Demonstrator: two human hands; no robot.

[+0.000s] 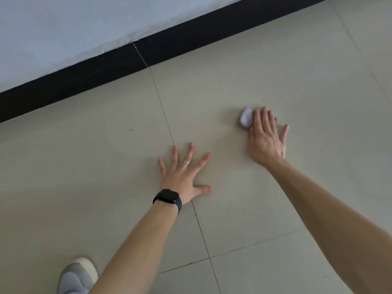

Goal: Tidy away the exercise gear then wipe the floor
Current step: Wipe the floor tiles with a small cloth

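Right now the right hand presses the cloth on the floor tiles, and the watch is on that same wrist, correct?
Not quite: the head view shows the watch on the left wrist. The right hand does press the cloth on the floor tiles.

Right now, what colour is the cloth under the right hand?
The cloth is pale lilac, greyish at its edge; the head view shows it.

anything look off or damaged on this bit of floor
Nothing spilled or broken. One small dark speck sits on the floor left of the left hand; the right hand presses the cloth elsewhere.
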